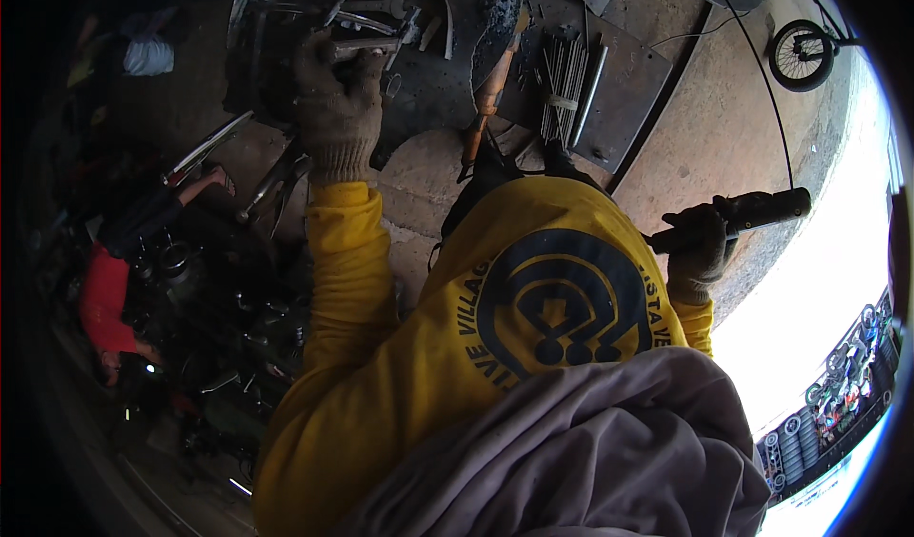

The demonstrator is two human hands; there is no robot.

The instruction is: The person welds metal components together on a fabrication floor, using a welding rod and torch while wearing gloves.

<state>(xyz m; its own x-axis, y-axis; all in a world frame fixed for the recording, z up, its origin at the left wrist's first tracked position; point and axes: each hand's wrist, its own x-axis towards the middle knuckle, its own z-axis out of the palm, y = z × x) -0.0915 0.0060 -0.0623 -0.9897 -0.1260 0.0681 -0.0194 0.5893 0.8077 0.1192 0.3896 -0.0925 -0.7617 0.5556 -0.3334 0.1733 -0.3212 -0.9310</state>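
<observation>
My left hand (338, 104), in a knitted work glove, is at the dark metal work table (419, 109), its fingers and thumb closed about a short metal bar (366, 44). The bar lies among clamp-like steel parts, and the fingertips are partly hidden. An open-end wrench (386, 6) rests just beyond. Out to the right, my gloved right hand (700, 242) grips a black welding electrode holder (762, 211). From its end a long thin welding rod (769, 78) extends away toward the top of the view.
On the table lie an orange-handled tool (493, 89) and a bundle of welding rods (564, 89). At far right stands a bicycle wheel (801, 55). A person in a red top (103, 299) is at far left, near dark clutter. Bright light falls on the right.
</observation>
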